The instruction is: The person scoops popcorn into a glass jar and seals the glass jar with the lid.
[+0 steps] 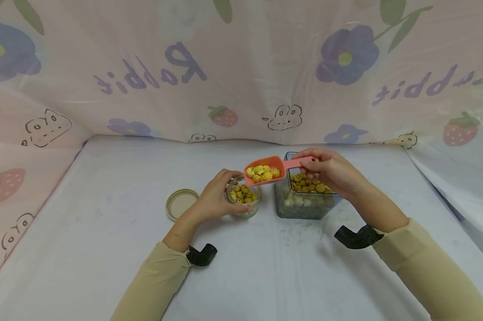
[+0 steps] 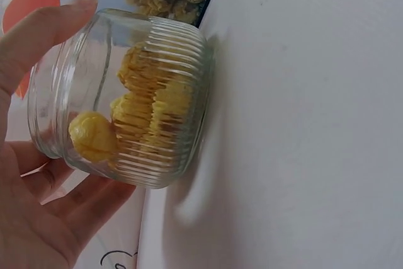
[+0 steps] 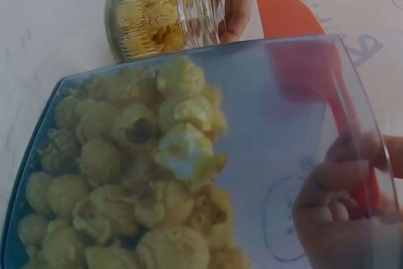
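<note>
My left hand [image 1: 216, 197] grips a ribbed glass jar [image 2: 135, 99] around its side, thumb on one side and fingers on the other. Yellow popcorn [image 1: 243, 194] lies in the jar's lower part. In my right hand [image 1: 332, 172] is the handle of a coral-red scoop [image 1: 282, 168], pinched between thumb and fingers. Several popcorn pieces [image 1: 262, 173] fill the scoop, whose tip is over the jar's rim. Beneath the right hand stands a clear bluish box [image 1: 301, 212] holding more popcorn [image 3: 126, 174]; the right wrist view sees the scoop partly through its wall.
A round gold-rimmed lid [image 1: 181, 204] lies flat on the white table cover [image 1: 241, 276], left of the jar and beside the left wrist. Behind the table hangs a pink printed curtain [image 1: 241, 84], with side panels at left and right.
</note>
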